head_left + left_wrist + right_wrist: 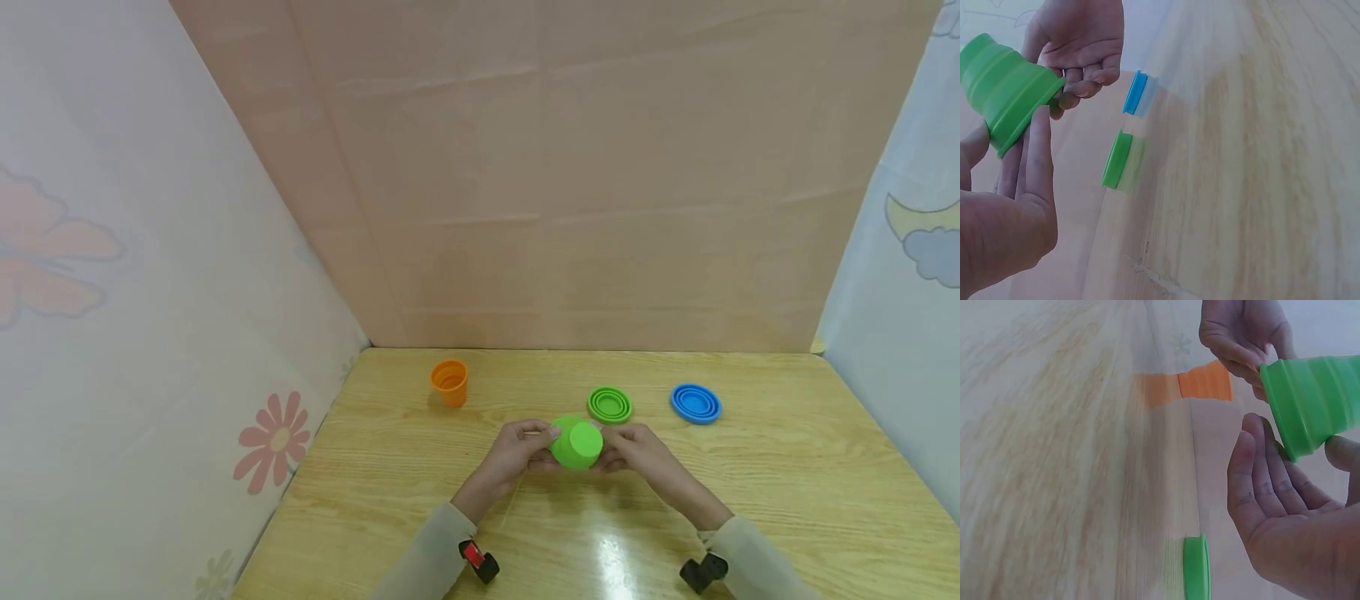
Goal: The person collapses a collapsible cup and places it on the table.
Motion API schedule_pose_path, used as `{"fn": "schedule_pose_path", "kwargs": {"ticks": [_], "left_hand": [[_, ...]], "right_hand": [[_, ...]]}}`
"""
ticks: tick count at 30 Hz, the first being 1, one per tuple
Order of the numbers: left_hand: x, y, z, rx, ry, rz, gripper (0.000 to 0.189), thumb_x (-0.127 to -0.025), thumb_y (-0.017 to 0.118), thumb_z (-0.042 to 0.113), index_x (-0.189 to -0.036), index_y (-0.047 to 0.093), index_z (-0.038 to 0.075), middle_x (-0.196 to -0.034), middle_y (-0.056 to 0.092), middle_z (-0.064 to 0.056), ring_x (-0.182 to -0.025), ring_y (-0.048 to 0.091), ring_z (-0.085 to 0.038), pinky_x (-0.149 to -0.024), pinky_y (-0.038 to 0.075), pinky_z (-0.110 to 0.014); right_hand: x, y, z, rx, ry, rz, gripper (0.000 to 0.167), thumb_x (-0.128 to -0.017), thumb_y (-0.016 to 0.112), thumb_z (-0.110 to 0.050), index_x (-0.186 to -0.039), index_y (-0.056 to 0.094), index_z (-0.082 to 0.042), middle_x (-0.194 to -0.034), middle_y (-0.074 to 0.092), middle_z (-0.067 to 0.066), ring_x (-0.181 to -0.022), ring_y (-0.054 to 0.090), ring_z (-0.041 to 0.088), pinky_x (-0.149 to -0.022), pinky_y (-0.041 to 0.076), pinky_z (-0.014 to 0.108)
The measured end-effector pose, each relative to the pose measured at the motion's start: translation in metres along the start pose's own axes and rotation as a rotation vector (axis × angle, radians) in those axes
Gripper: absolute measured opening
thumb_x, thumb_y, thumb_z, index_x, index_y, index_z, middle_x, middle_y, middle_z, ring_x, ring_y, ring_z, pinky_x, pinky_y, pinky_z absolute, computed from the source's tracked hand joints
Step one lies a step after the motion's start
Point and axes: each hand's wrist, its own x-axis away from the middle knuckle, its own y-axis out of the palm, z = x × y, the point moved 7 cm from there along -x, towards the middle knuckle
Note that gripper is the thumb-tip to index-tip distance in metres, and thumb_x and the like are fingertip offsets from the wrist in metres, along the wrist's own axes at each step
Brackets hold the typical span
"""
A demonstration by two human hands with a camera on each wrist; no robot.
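A green collapsible cup (pixel 576 442), stretched out to full height, is held above the table between both hands, its base tipped toward the head camera. My left hand (pixel 519 450) grips it from the left, thumb on the wall and fingers at the rim. From the other side my right hand (pixel 636 452) holds it, with the thumb against the wall (pixel 1319 394) and fingers by the rim. Just beyond the hands lies a flat, folded green cup (pixel 609 405). The inside of the held cup is hidden.
An expanded orange cup (pixel 450 383) stands upright at the back left of the wooden table (pixel 375 483). A folded blue cup (pixel 696 403) lies at the back right. A beige cloth wall (pixel 585 208) rises behind the table, with printed white sheets at both sides.
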Motion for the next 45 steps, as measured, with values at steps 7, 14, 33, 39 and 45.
{"fn": "schedule_pose_path", "kwargs": {"ticks": [7,14,33,39,45], "left_hand": [[0.0,0.001,-0.001,0.037,-0.027,-0.013,0.027,-0.106,0.065,0.023,-0.117,0.071,-0.001,-0.096,0.08,-0.005,-0.08,0.079,-0.013,-0.079,0.068,-0.03],[-0.001,-0.001,-0.003,0.071,-0.06,0.011,0.033,-0.106,0.065,0.025,-0.122,0.072,-0.003,-0.099,0.08,-0.008,-0.082,0.079,-0.014,-0.081,0.068,-0.032],[0.002,0.0,-0.013,0.124,-0.114,-0.009,0.045,-0.108,0.06,0.034,-0.131,0.068,-0.004,-0.109,0.08,-0.015,-0.096,0.079,-0.019,-0.093,0.066,-0.037],[0.002,0.002,-0.013,0.086,-0.105,-0.037,0.05,-0.108,0.059,0.039,-0.129,0.07,-0.005,-0.108,0.081,-0.015,-0.089,0.079,-0.015,-0.088,0.067,-0.035],[0.001,0.004,-0.017,0.051,-0.123,-0.056,0.049,-0.11,0.055,0.04,-0.127,0.072,-0.003,-0.108,0.081,-0.016,-0.084,0.08,-0.014,-0.085,0.068,-0.037]], "right_hand": [[-0.001,-0.001,-0.002,-0.014,-0.007,0.008,0.042,-0.112,0.049,-0.022,-0.126,0.063,0.015,-0.104,0.078,0.013,-0.091,0.077,0.018,-0.086,0.068,0.042],[-0.004,0.0,-0.004,-0.052,0.005,-0.003,0.046,-0.112,0.05,-0.024,-0.134,0.058,0.015,-0.112,0.076,0.015,-0.096,0.076,0.017,-0.088,0.067,0.04],[-0.005,0.008,0.01,-0.255,0.108,-0.076,0.055,-0.113,0.049,-0.029,-0.144,0.048,0.017,-0.112,0.074,0.001,-0.103,0.075,0.016,-0.093,0.066,0.033],[-0.007,0.011,0.013,-0.277,0.098,-0.119,0.041,-0.112,0.049,-0.025,-0.132,0.062,0.009,-0.109,0.077,0.001,-0.102,0.076,0.016,-0.093,0.066,0.034],[-0.005,0.012,0.01,-0.264,0.074,-0.141,0.031,-0.108,0.052,-0.014,-0.124,0.068,0.007,-0.108,0.076,-0.001,-0.099,0.076,0.015,-0.091,0.067,0.036]]}}
